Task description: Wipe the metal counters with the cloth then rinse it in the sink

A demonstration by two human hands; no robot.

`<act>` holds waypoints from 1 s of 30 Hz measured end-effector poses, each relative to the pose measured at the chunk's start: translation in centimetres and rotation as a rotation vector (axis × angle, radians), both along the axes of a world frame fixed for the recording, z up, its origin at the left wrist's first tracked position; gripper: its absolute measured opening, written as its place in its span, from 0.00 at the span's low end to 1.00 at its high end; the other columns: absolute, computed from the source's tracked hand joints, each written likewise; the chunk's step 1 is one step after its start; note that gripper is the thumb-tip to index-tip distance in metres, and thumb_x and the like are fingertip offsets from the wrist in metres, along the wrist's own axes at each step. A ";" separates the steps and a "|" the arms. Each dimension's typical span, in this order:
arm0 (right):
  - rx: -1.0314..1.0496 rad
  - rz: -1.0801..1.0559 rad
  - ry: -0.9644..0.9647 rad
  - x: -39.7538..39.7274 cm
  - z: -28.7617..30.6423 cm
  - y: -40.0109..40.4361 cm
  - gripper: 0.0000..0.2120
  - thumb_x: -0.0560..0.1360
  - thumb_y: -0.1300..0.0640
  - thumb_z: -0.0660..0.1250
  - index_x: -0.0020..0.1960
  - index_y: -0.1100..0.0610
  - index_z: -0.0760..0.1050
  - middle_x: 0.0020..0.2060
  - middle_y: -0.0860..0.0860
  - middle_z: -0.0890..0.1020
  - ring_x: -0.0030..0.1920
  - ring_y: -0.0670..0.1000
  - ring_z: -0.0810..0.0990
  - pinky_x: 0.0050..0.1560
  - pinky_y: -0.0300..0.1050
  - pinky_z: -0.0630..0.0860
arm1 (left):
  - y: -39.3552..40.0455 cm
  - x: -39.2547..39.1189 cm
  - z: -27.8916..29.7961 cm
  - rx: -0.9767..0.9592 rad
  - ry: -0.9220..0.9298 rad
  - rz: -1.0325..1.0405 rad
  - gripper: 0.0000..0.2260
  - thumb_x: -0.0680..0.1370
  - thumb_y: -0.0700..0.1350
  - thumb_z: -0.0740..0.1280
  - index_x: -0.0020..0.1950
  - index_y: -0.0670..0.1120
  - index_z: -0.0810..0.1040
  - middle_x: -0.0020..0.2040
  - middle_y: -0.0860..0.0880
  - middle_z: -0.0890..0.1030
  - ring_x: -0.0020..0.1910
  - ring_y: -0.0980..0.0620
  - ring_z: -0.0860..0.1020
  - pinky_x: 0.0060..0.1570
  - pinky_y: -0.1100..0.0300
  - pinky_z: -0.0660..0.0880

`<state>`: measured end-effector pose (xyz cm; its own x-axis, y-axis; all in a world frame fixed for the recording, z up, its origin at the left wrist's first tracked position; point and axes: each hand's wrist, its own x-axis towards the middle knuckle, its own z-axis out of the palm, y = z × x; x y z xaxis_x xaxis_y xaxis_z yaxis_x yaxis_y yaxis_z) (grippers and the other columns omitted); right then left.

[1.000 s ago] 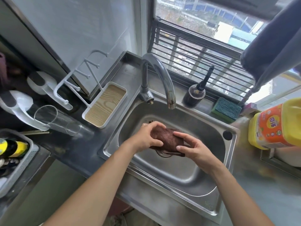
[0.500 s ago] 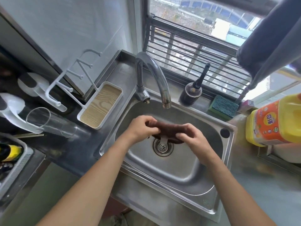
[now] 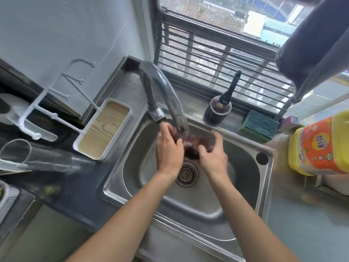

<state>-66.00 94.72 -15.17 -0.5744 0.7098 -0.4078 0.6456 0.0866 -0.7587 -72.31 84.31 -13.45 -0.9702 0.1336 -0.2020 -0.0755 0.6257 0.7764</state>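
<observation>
Your cloth (image 3: pixel 190 146), a dark brown bundle, sits in the upper half of the sink (image 3: pixel 245 188) basin, directly under the faucet (image 3: pixel 166 99) spout and just at 12 o'clock from the drain strainer (image 3: pixel 187 173). You hold it between both hands. Your left hand (image 3: pixel 169 150) is at 9 o'clock of the cloth with its fingers curled onto it. Your right hand (image 3: pixel 213 154) is at 3 o'clock, thumb and fingertips hooked over the cloth's edge. Motion blur hides the exact finger placement on both sides, so how firm the pinch is cannot be told.

No stream of water can be made out at the spout; whether the tap is running cannot be told. The step in hand appears to be the rinse.

Hazards from here:
- The spout end is just above your left knuckles. Raising the cloth while scrubbing could knock your hand against it.
- A loose hold would drop the cloth onto the strainer, blocking drainage.
- Vigorous wringing high in the basin could splash the sponge (image 3: pixel 258 125) at 2 o'clock, the brush holder (image 3: pixel 217 112) at 1 o'clock, or the wood-grain tray (image 3: pixel 103 131) at 9 o'clock.
- The yellow detergent jug (image 3: pixel 321 146) stands near the sink's right rim; a wide right elbow swing could nudge it.
</observation>
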 end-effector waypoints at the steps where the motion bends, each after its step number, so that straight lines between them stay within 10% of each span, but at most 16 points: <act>1: 0.148 0.048 0.085 -1.1 1.1 0.2 0.22 0.78 0.59 0.65 0.70 0.45 0.70 0.49 0.52 0.80 0.46 0.49 0.78 0.50 0.43 0.74 | 0.9 -1.0 0.4 0.088 0.089 0.015 0.18 0.78 0.41 0.66 0.66 0.44 0.67 0.55 0.51 0.72 0.51 0.56 0.71 0.52 0.65 0.69; 6: 0.309 0.155 0.265 -7.2 2.5 1.2 0.19 0.81 0.56 0.62 0.71 0.46 0.71 0.62 0.53 0.77 0.58 0.51 0.77 0.61 0.47 0.74 | 4.0 -6.1 1.2 -0.014 0.506 -0.073 0.14 0.80 0.39 0.65 0.66 0.40 0.73 0.60 0.44 0.74 0.56 0.57 0.72 0.62 0.65 0.70; 9: 0.589 0.268 -0.085 -8.3 1.9 1.2 0.25 0.80 0.57 0.61 0.77 0.49 0.64 0.65 0.56 0.73 0.54 0.59 0.81 0.50 0.54 0.77 | 4.2 -7.0 0.1 -0.222 0.471 -0.131 0.18 0.83 0.43 0.59 0.74 0.48 0.71 0.76 0.44 0.62 0.69 0.70 0.60 0.69 0.76 0.52; 11: 0.656 0.310 -0.093 -8.2 1.7 0.9 0.26 0.78 0.62 0.62 0.75 0.54 0.66 0.66 0.58 0.70 0.52 0.62 0.82 0.48 0.55 0.77 | 3.8 -7.8 -1.4 -0.513 0.490 -0.251 0.22 0.79 0.49 0.57 0.74 0.56 0.70 0.79 0.47 0.58 0.79 0.55 0.52 0.78 0.56 0.49; 17: 0.579 0.637 -0.146 -10.5 -0.2 2.5 0.37 0.76 0.65 0.66 0.81 0.51 0.56 0.81 0.51 0.53 0.60 0.66 0.79 0.50 0.57 0.77 | 4.1 -10.2 -2.1 -0.337 0.335 -0.452 0.24 0.80 0.37 0.62 0.77 0.40 0.64 0.78 0.41 0.63 0.78 0.42 0.59 0.77 0.48 0.55; 24: 0.548 0.798 -0.334 -10.8 -1.8 3.6 0.40 0.79 0.58 0.64 0.83 0.51 0.43 0.82 0.49 0.39 0.66 0.61 0.77 0.54 0.53 0.76 | 4.8 -9.7 -1.8 -0.732 0.386 -0.614 0.23 0.81 0.42 0.58 0.76 0.46 0.62 0.77 0.46 0.65 0.78 0.48 0.60 0.78 0.48 0.48; 27: 0.401 0.848 -0.286 -11.1 0.0 3.8 0.37 0.77 0.55 0.68 0.81 0.55 0.54 0.82 0.55 0.48 0.77 0.58 0.65 0.68 0.55 0.70 | 4.8 -8.6 -0.5 -0.786 0.346 -0.653 0.23 0.82 0.45 0.55 0.78 0.45 0.60 0.80 0.45 0.59 0.80 0.46 0.53 0.78 0.47 0.45; 30: 0.426 0.745 -0.098 -8.1 2.9 4.5 0.22 0.77 0.57 0.66 0.70 0.56 0.74 0.70 0.56 0.75 0.69 0.56 0.74 0.69 0.50 0.71 | 2.9 -5.9 1.1 -0.593 0.290 -0.546 0.18 0.79 0.45 0.61 0.68 0.46 0.70 0.73 0.43 0.69 0.73 0.42 0.66 0.73 0.48 0.61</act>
